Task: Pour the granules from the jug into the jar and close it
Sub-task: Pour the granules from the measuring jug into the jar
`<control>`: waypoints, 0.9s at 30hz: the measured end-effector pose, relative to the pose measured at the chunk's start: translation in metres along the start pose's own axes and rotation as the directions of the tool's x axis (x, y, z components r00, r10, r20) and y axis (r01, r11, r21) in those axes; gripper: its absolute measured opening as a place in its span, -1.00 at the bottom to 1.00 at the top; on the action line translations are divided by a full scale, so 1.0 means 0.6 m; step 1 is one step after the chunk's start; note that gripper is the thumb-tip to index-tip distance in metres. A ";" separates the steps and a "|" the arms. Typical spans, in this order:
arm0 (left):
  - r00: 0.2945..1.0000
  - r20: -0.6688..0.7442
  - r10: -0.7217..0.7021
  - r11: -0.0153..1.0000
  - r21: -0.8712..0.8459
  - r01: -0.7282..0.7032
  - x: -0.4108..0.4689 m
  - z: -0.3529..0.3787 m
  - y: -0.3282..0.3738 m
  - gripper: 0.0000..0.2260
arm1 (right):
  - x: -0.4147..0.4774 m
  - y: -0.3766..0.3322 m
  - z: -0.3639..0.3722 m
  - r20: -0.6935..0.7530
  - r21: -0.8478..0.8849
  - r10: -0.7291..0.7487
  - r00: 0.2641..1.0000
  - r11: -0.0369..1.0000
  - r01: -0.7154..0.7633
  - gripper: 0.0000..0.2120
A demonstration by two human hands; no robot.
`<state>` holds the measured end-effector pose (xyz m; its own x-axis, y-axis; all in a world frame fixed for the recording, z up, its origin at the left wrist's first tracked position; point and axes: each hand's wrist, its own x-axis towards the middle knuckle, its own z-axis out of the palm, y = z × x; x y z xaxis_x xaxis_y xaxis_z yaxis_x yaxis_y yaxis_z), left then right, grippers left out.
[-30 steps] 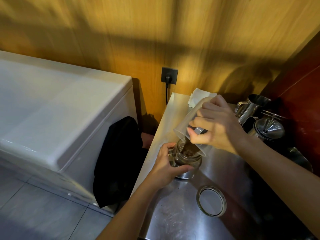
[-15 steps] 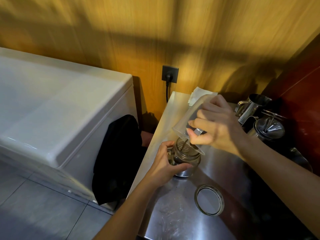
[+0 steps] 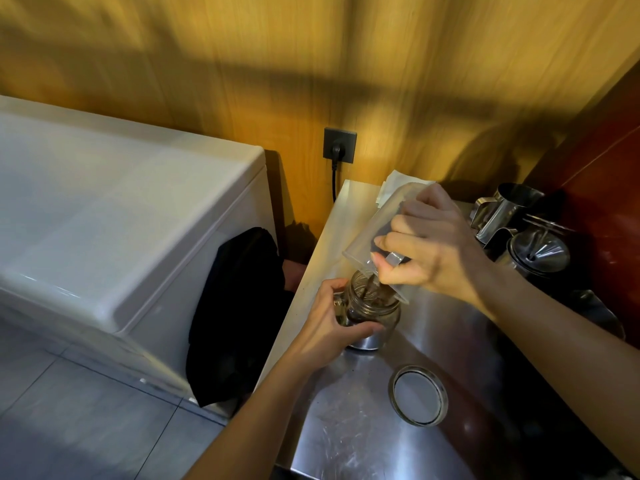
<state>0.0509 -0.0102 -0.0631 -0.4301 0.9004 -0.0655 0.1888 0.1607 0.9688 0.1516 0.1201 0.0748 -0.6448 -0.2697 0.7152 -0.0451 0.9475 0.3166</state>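
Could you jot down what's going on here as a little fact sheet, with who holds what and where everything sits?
Activity: pouring dark granules from a jug into a jar
Right hand: grips the clear plastic jug, tipped mouth-down over the jar
Left hand: wraps around the glass jar, which stands upright
Jar state: open, partly filled
Lid: lies flat on the steel counter, apart from the jar, on the near side
Background: metal pitchers at the counter's far right; white chest appliance on the left
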 end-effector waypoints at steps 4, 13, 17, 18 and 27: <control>1.000 -0.001 0.004 1.000 -0.008 -0.004 0.001 -0.001 -0.006 -0.33 | 0.001 -0.003 0.001 0.010 0.004 -0.016 1.000 1.000 0.016 -0.71; 1.000 -0.008 0.008 0.999 -0.037 -0.008 -0.002 -0.001 0.000 -0.31 | 0.004 -0.002 0.002 0.004 0.008 -0.053 0.999 0.999 0.053 -0.72; 1.000 -0.017 0.010 1.000 -0.026 -0.010 -0.004 0.000 0.004 -0.31 | 0.004 -0.002 -0.002 -0.003 0.017 -0.045 0.999 0.999 0.045 -0.73; 1.000 -0.018 0.011 1.000 -0.018 -0.011 -0.004 0.000 0.004 -0.31 | 0.003 -0.002 -0.003 -0.007 0.019 -0.046 0.999 0.999 0.046 -0.72; 1.000 -0.015 -0.009 1.000 0.001 0.009 -0.004 -0.001 0.007 -0.29 | 0.003 -0.002 -0.004 0.016 0.020 -0.051 0.999 0.999 0.050 -0.71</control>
<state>0.0523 -0.0118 -0.0589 -0.4454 0.8926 -0.0706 0.1855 0.1691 0.9680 0.1524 0.1181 0.0776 -0.6538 -0.3146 0.6881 -0.0927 0.9359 0.3399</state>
